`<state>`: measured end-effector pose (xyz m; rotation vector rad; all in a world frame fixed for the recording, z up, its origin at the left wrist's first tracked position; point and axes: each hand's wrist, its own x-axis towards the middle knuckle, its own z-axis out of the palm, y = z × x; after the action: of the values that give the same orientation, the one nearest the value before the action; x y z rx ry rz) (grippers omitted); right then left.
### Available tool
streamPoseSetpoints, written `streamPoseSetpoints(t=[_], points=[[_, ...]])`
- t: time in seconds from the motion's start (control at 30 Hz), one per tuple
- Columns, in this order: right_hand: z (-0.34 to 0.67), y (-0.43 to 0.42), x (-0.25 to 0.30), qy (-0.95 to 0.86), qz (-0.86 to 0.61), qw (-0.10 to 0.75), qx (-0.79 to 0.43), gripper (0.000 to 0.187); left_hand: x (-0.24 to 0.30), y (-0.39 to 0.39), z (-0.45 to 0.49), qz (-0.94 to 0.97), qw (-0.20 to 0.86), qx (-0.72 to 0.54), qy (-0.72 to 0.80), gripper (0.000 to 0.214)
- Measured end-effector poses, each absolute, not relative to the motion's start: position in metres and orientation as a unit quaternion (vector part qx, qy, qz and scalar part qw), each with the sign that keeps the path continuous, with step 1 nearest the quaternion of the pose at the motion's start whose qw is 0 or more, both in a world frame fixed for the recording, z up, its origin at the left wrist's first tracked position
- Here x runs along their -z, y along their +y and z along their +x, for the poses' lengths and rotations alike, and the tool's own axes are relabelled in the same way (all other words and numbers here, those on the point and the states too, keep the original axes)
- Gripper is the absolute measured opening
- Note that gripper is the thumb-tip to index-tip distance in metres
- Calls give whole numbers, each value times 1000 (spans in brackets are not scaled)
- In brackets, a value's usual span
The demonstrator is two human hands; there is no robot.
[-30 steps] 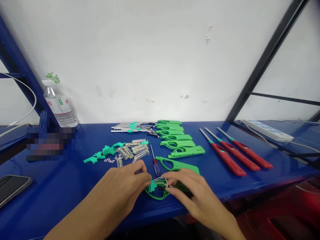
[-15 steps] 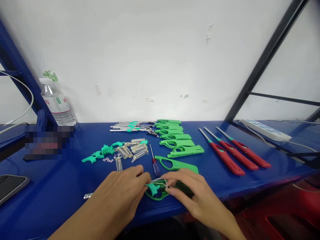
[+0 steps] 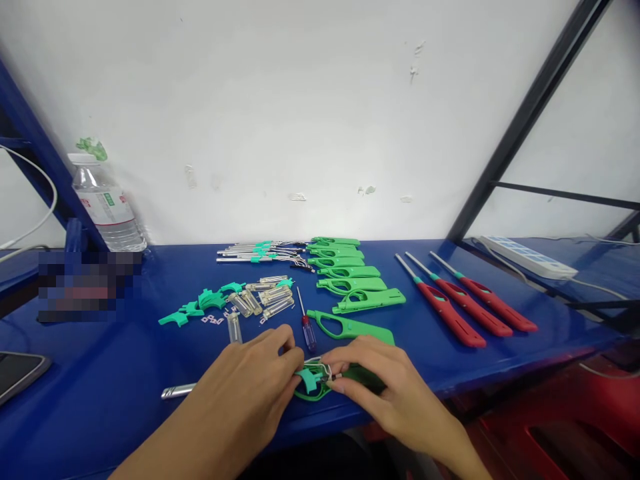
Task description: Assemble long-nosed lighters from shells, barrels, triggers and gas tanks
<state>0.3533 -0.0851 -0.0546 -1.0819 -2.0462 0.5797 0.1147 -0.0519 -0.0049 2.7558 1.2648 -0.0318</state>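
Note:
At the table's front edge, an opened green lighter shell [image 3: 315, 395] lies between my hands, with a teal trigger [image 3: 310, 379] and thin white wires [image 3: 320, 367] in it. My left hand [image 3: 260, 377] is closed at its left end, fingertips against the trigger area; its palm hides the middle of the lighter. The silver metal tube [image 3: 179, 391] sticks out to the left beneath that hand. My right hand [image 3: 387, 377] pinches the wires and a small dark part by the trigger between thumb and forefinger. Just beyond lie another green shell half [image 3: 357, 328] and a screwdriver [image 3: 309, 333].
Behind are several green shells [image 3: 350, 272], metal tubes with wires [image 3: 260, 255], clear fuel tanks [image 3: 275, 300] and teal triggers [image 3: 210, 298]. Finished-looking red lighters [image 3: 453, 313] lie right, near a power strip [image 3: 527, 257]. A water bottle [image 3: 110, 207] and a phone [image 3: 20, 373] are left.
The view has shifted slightly. More of the silver tube shows left of my left hand. Both hands stay at the lighter, with fingers moved only slightly around the trigger and wires.

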Motion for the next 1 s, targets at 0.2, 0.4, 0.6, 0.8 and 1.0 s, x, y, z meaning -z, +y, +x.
streamPoseSetpoints(t=[0.2,0.4,0.6,0.8,1.0], points=[[351,-83,53,-789,-391,417,-223,19,11,-50,118,914,10,38,403,30],[353,-81,56,-758,-387,462,-248,10,8,-49,117,919,4,36,392,30],[354,-82,55,-740,-401,459,-283,11,6,-52,118,916,36,16,400,25],[353,-81,51,-752,-392,442,-292,13,9,-54,121,913,8,24,407,22],[353,-81,50,-753,-402,437,-284,12,5,-51,125,914,-9,34,405,24]])
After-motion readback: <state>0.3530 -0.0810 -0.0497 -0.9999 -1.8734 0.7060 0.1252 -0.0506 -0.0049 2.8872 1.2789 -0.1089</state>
